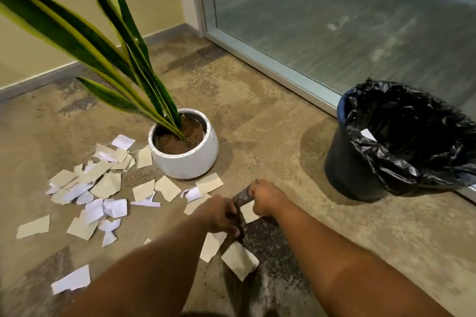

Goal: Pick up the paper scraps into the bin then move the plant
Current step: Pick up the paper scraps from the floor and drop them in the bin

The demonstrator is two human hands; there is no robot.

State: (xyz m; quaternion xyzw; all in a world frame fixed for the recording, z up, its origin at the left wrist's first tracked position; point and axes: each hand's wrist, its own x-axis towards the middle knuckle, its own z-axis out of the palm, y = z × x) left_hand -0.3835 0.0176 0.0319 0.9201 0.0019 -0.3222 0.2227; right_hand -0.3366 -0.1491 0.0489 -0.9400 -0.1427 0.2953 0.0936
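Note:
Several torn paper scraps (85, 188) lie scattered on the carpet, left of and in front of a snake plant (108, 41) in a white round pot (190, 162). A black bin (355, 170) lined with a black bag stands at the right, with a white scrap (368, 134) inside. Both my hands are low over the floor in front of the pot. My right hand (265, 198) has its fingers curled on the edge of a pale scrap (248, 212). My left hand (221, 213) is curled at that scrap's other side; whether it holds anything is hidden. More scraps (239, 260) lie under my forearms.
A glass door with a metal frame (270, 69) runs along the right behind the bin. A cream wall with a grey skirting board (46, 80) closes the left and back. The plant's long leaves lean out to the left at head height.

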